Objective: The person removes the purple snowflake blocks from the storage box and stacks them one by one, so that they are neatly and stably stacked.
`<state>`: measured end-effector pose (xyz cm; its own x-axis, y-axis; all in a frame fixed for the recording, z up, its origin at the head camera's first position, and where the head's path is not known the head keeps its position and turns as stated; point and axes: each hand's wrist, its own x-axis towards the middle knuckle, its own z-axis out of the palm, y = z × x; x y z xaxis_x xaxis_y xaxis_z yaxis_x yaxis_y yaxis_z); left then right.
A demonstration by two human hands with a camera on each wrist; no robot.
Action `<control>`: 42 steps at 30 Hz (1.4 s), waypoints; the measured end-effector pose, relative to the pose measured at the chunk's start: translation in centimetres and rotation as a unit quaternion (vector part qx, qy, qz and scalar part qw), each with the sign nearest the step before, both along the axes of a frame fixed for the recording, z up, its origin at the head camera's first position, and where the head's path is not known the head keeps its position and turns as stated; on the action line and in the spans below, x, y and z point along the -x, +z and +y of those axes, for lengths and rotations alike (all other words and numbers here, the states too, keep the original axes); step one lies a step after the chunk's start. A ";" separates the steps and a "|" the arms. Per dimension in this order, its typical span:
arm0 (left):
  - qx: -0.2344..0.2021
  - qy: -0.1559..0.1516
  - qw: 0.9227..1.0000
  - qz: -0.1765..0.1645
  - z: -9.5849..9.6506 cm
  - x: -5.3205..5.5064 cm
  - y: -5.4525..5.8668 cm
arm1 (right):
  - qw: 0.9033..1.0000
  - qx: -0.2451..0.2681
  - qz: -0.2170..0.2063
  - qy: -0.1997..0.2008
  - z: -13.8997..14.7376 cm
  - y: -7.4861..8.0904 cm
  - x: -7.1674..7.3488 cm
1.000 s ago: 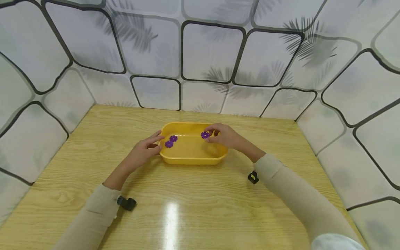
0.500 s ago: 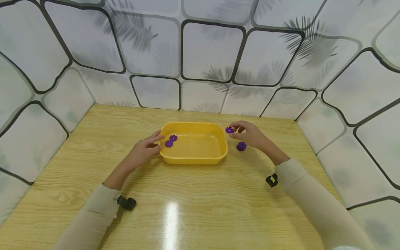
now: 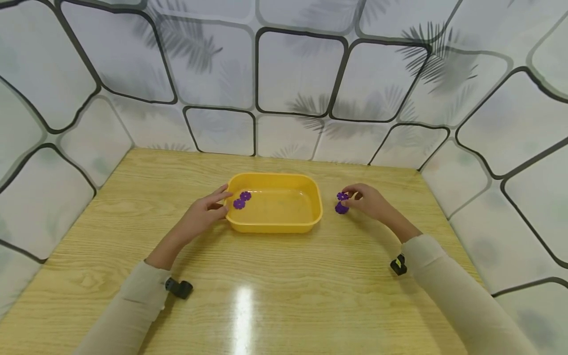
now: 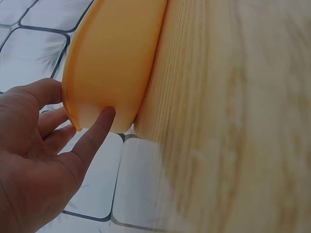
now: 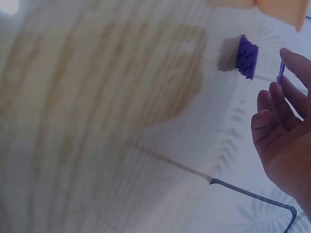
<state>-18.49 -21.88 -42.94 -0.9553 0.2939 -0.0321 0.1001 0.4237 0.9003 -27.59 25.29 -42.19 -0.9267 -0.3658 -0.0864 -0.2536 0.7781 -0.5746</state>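
A yellow plastic basin [image 3: 275, 228] stands on the table, with two purple flower-shaped discs [image 3: 239, 203] lying inside at its left end. My left hand [image 3: 201, 217] holds that end: the thumb lies on the outer wall and the fingers reach over the rim, as the left wrist view shows. Right of the basin, my right hand [image 3: 368, 201] pinches one thin purple flower disc [image 3: 342, 195] between thumb and index finger. Just beneath it a short stack of purple flower discs [image 5: 247, 57] stands on the table, apart from the held disc in the right wrist view.
The wood-grain table [image 3: 284, 286] carries the basin and the stack. Patterned white panels [image 3: 301, 74] with dark outlines rise behind the table and on both sides. A black wrist camera [image 3: 179, 288] is strapped to the left sleeve, another camera [image 3: 398, 266] to the right one.
My right hand has moved from over the basin's right part out to the right, then down over the stack, carrying the flower disc. My left hand has stayed at the basin's left end.
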 end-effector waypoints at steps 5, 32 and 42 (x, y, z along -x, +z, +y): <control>-0.005 -0.002 1.000 -0.002 0.0 0.0 0.0 | 1.000 -0.017 -0.015 -0.003 0.5 -0.7 0.0; 0.002 0.002 1.000 -0.003 -0.1 0.0 -0.1 | 1.000 0.002 -0.014 0.003 1.2 -0.3 -0.2; -0.006 0.000 1.000 -0.005 -0.1 0.0 0.0 | 0.998 0.048 0.017 0.026 -2.0 1.4 0.3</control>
